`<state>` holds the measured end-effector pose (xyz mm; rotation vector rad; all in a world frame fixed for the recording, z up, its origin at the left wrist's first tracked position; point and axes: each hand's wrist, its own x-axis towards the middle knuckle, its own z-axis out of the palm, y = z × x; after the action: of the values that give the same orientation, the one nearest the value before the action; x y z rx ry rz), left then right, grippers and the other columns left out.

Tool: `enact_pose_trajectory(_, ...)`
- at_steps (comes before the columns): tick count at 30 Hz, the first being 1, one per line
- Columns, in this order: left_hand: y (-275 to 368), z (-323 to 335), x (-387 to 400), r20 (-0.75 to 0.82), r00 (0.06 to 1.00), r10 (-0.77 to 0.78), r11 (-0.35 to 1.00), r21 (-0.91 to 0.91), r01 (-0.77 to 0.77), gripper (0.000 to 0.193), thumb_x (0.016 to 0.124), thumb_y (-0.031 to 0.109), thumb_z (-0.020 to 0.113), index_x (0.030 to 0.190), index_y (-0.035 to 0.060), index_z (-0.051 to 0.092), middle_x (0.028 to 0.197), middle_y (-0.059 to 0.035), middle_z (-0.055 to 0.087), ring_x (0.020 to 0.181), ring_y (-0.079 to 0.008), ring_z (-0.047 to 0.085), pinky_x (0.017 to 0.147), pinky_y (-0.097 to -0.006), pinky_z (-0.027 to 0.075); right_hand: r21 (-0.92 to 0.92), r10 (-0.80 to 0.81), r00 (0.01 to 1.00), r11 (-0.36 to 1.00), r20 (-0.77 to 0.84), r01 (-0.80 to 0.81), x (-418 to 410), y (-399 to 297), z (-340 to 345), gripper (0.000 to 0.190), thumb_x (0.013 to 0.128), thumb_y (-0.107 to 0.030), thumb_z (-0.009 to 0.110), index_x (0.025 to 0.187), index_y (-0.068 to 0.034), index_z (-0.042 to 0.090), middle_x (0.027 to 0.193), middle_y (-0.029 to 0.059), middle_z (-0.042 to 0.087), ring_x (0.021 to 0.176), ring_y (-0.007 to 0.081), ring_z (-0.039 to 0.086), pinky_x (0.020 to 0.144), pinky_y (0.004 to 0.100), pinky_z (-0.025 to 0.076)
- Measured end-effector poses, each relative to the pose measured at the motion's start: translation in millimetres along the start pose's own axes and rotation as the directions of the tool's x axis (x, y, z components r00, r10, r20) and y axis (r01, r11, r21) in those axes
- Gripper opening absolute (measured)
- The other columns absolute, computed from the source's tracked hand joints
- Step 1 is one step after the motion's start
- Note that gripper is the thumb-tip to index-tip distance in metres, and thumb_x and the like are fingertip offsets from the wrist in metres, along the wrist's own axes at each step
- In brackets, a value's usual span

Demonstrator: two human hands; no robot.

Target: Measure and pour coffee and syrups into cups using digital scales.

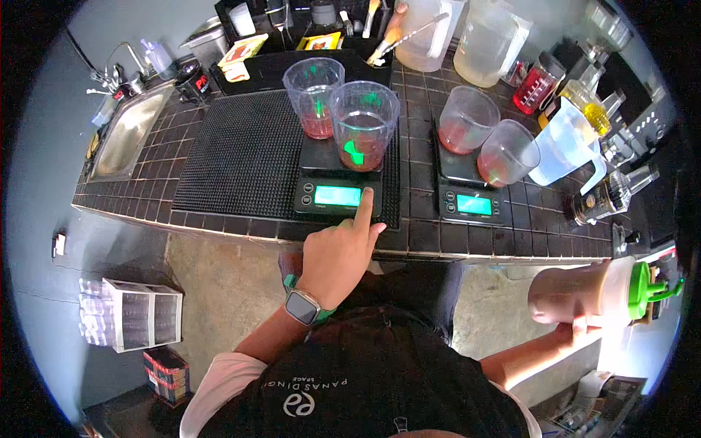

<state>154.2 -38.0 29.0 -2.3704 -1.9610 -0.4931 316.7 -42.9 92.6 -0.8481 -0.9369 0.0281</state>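
Observation:
My left hand points with its index finger, the tip on a button at the right of the lit display of a black digital scale. Two clear plastic cups, the nearer one and the farther one, stand on that scale with some red liquid at the bottom. My right hand holds a squeeze-type plastic bottle of brown liquid, tilted on its side, with a green pump-like top. A second scale with a lit display bears two more clear cups with red liquid.
A black rubber bar mat lies under the left scale. At the right stand a plastic measuring jug, a glass bottle and a jar of red liquid. Two large pitchers are behind. A steel sink is at the left.

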Motion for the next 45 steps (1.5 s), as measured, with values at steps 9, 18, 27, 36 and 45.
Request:
enact_pose_trajectory(9, 7, -4, 2, 0.007, 0.996, 0.086, 0.996, 0.017, -0.086, 0.069, 0.099, 0.043, 0.062, 0.155, 0.0098, 0.04, 0.071, -0.0055, 0.061, 0.057, -0.0216, 0.065, 0.046, -0.0347, 0.05, -0.212, 0.0, 0.987, 0.977, -0.162, -0.035, 100, 116, -269, 0.061, 0.067, -0.057, 0.092, 0.104, -0.014, 0.069, 0.117, 0.0211, 0.066, 0.102, 0.036, 0.061, 0.086, 0.0534, 0.048)
enact_pose_trajectory(18, 25, -30, 6, -0.199, 0.97, 0.14, 0.644, -0.726, -0.242, 0.055, 0.085, 0.019, 0.082, 0.136, 0.0107, 0.063, 0.077, -0.0014, 0.062, 0.058, -0.0106, 0.055, 0.055, -0.027, 0.046, 0.073, 0.352, 0.871, 0.914, 0.343, -0.399, 93, 129, -348, 0.103, 0.053, -0.029, 0.081, 0.144, -0.005, 0.039, 0.142, 0.0263, 0.051, 0.127, 0.0397, 0.055, 0.11, 0.0514, 0.043)
enact_pose_trajectory(27, 87, -61, 93, -0.672, 0.568, 0.475, -0.028, -0.657, -0.754, 0.056, 0.098, 0.033, 0.064, 0.136, -0.0076, 0.057, 0.138, -0.0265, 0.058, 0.13, -0.0344, 0.056, 0.106, -0.0443, 0.046, -0.077, 0.47, 0.539, 0.799, 0.699, -0.597, 9, 52, -134, 0.091, 0.054, -0.021, 0.094, 0.135, 0.002, 0.059, 0.123, 0.0123, 0.069, 0.107, 0.0203, 0.067, 0.097, 0.0369, 0.051)
enact_pose_trajectory(36, 115, -29, 102, -0.584, 0.739, 0.336, -0.36, -0.805, -0.472, 0.029, 0.102, 0.013, 0.057, 0.126, -0.0033, 0.051, 0.114, -0.0166, 0.061, 0.109, -0.0282, 0.064, 0.1, -0.0451, 0.05, -0.083, 0.434, 0.521, 0.82, 0.736, -0.566, 23, 60, -137, 0.104, 0.053, -0.024, 0.095, 0.143, 0.004, 0.053, 0.129, 0.0143, 0.066, 0.116, 0.023, 0.063, 0.107, 0.0384, 0.045)
enact_pose_trajectory(45, 116, -18, 91, -0.551, 0.789, 0.271, -0.368, -0.817, -0.443, 0.028, 0.095, -0.009, 0.059, 0.121, -0.002, 0.051, 0.11, -0.0136, 0.06, 0.108, -0.0313, 0.067, 0.098, -0.0461, 0.054, -0.038, 0.361, 0.575, 0.868, 0.734, -0.496, 26, 73, -138, 0.103, 0.055, -0.023, 0.095, 0.144, 0.005, 0.051, 0.128, 0.0154, 0.067, 0.117, 0.0233, 0.064, 0.107, 0.0388, 0.045)
